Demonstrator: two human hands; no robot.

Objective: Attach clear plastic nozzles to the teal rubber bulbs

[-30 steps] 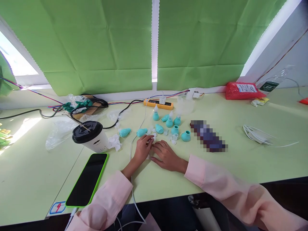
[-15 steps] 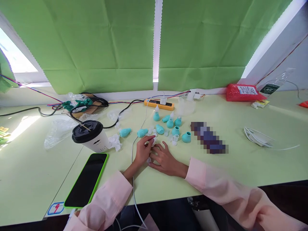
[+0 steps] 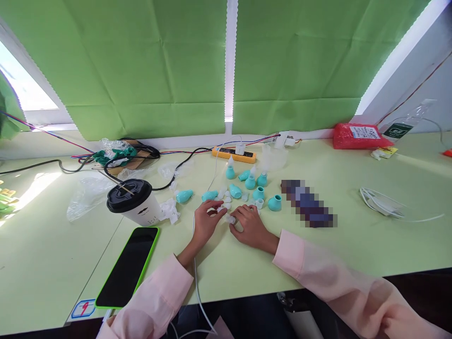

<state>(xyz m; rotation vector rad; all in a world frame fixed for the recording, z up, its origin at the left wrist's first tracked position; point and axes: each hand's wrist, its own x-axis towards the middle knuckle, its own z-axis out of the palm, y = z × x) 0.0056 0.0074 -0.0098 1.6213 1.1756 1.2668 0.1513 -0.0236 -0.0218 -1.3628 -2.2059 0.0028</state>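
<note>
At the middle of the table, my left hand (image 3: 205, 220) is held with thumb and fingers apart, nothing visible between them. My right hand (image 3: 251, 226) grips a small clear plastic piece (image 3: 231, 219) with thumb and fingers. Just beyond my fingertips lie small whitish plastic pieces (image 3: 228, 199). Several teal bulb-shaped pieces lie or stand past the hands, among them an upright one (image 3: 274, 203) with an open neck and one lying on its side (image 3: 184, 196). Two upright ones carry clear pointed tips (image 3: 230, 161).
A lidded paper cup (image 3: 141, 209), crumpled tissue (image 3: 170, 210) and a phone (image 3: 127, 268) are on the left. A power strip (image 3: 233, 154) sits at the back. Rightward are a pixelated object (image 3: 309, 203), a white cable (image 3: 383, 203) and a red package (image 3: 360, 136).
My hands have moved apart. My right hand has shifted slightly right, and the clear piece now shows at its fingertips. My left thumb and fingers have opened.
</note>
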